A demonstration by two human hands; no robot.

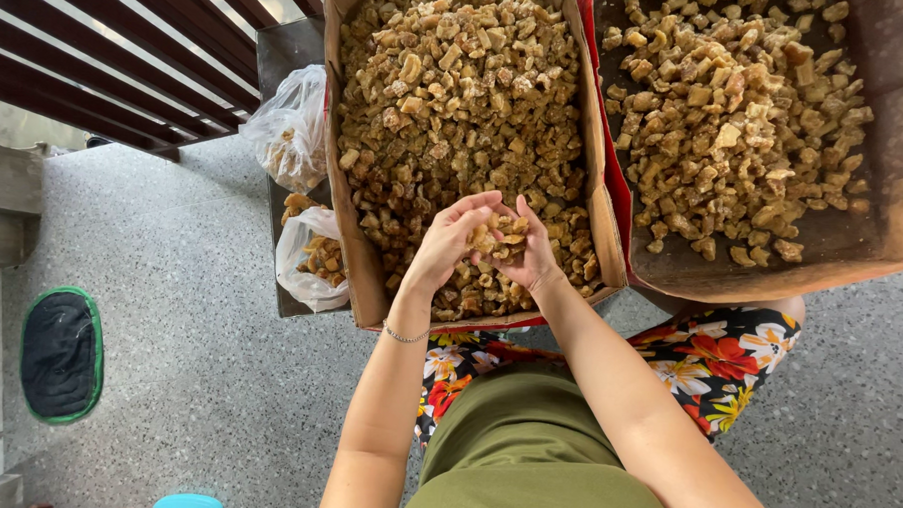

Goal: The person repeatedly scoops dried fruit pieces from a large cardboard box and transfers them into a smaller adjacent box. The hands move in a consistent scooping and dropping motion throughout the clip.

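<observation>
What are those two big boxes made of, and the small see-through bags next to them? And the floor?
The left box and right box look like plain brown cardboard: matte, with bent, creased walls. The bags seem thin clear plastic, crinkled and glossy. The floor looks like speckled grey stone or terrazzo, though the exact kind is hard to tell.

You wore an olive-green top (524, 457) over floral trousers (718, 358) printed with red, white and yellow blooms on black. Your arms were bare, and a thin silver bracelet (406, 336) circled your left wrist.
</observation>
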